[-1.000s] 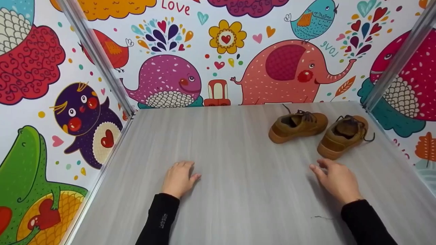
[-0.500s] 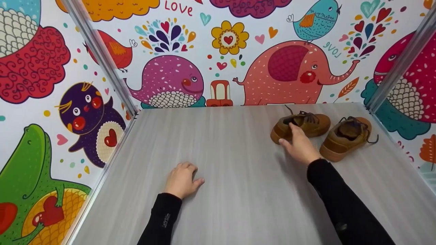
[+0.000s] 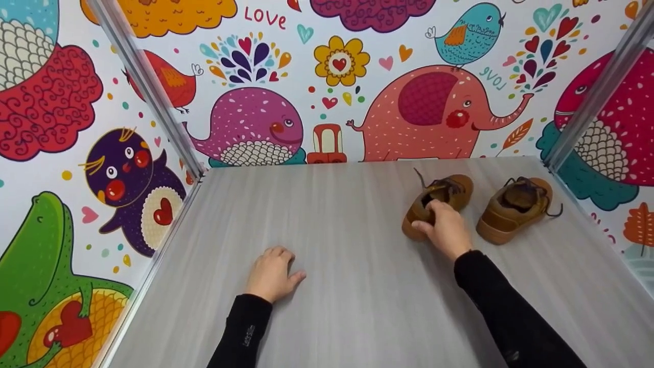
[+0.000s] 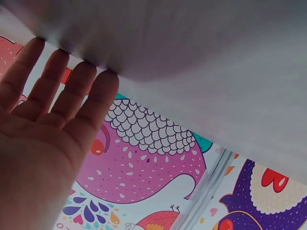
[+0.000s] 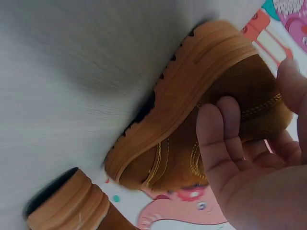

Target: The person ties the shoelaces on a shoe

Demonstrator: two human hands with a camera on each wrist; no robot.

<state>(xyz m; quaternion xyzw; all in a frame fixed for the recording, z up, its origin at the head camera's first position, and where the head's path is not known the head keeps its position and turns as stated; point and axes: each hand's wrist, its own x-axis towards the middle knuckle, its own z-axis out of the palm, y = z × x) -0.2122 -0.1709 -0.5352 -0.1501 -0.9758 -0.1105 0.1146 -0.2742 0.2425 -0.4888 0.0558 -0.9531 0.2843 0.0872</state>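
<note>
My right hand grips a brown lace-up shoe by the back of its opening. In the right wrist view, two fingers of the right hand lie along the shoe's side, with the thumb at the heel; other fingers are partly hidden inside the opening. Its toe points away to the back right, and a dark lace hangs off its left side. The matching shoe sits just to the right, untouched. My left hand rests with its fingertips on the grey tabletop, fingers relaxed, holding nothing.
The grey wood-grain tabletop runs back to a wall printed with cartoon animals. Similar panels close off both sides, with metal posts at the rear corners.
My right hand has swung left from beside the right shoe to the left shoe and taken hold of it. That shoe has turned and shifted nearer. The left hand has stayed put.
</note>
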